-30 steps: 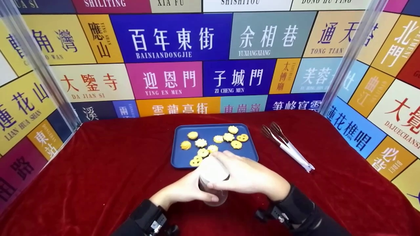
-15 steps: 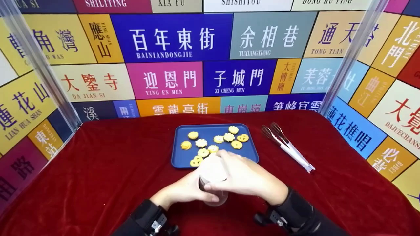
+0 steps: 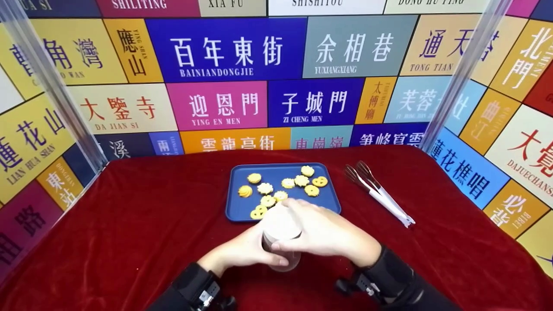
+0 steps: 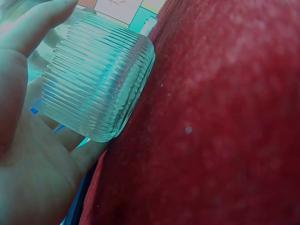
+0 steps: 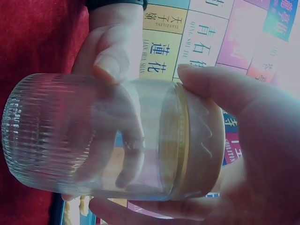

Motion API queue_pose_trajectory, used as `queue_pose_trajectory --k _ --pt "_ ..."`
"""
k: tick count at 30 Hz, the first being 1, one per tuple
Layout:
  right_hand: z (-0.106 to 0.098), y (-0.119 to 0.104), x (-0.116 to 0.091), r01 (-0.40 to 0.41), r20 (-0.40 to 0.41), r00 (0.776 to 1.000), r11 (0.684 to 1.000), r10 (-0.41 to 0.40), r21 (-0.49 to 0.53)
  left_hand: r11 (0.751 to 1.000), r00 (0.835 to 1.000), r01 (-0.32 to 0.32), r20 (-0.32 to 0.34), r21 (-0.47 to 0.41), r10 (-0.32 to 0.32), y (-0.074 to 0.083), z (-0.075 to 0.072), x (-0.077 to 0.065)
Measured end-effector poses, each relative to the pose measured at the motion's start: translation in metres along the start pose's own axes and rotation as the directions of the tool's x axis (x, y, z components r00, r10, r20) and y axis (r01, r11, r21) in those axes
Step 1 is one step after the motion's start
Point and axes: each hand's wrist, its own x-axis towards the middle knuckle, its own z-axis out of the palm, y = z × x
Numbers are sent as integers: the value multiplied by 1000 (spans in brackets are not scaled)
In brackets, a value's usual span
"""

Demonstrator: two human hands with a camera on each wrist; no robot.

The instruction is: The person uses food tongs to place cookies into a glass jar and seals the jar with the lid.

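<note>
A clear glass jar [image 5: 70, 136] with a ribbed lower half stands upright near the front of the table, its inside showing no contents. Its pale lid [image 3: 281, 222] sits on the mouth and faces up in the head view. My left hand [image 3: 244, 250] holds the glass body, thumb on the near side; the left wrist view shows the ribbed base close to the red cloth. From the right, my right hand [image 3: 332, 231] grips the lid, with the thumb in front and fingers round the far side. Part of the jar is hidden behind both hands.
Just beyond the jar lies a blue tray [image 3: 281, 170] with several cookies [image 3: 265, 188] scattered on it. Tongs [image 3: 389, 201] with white handles and brown tips lie to its right. Red velvet cloth [image 3: 142, 224] covers the table; patterned panels stand behind and at the sides.
My right hand turns slightly, its thumb shifting a little left along the lid and then back. The left hand, jar, tray and tongs stay nearly where they were.
</note>
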Motion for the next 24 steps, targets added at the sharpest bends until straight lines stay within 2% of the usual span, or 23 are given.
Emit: queue_pose_trajectory --k 7,16,20,24 --pt "-2 9 2 20 62 998 998 -24 67 1000 1000 -6 -1 -3 6 0 0 0" --pt "-2 9 1 3 80 997 997 -9 81 1000 1000 2 -1 -5 -2 1 0 -1" --pt "-4 7 0 -15 69 998 990 6 139 1000 1000 -1 4 -20 1 1 0 -1" --pt "-4 4 0 -47 38 998 987 42 153 1000 1000 -1 9 -28 1 2 0 -1"
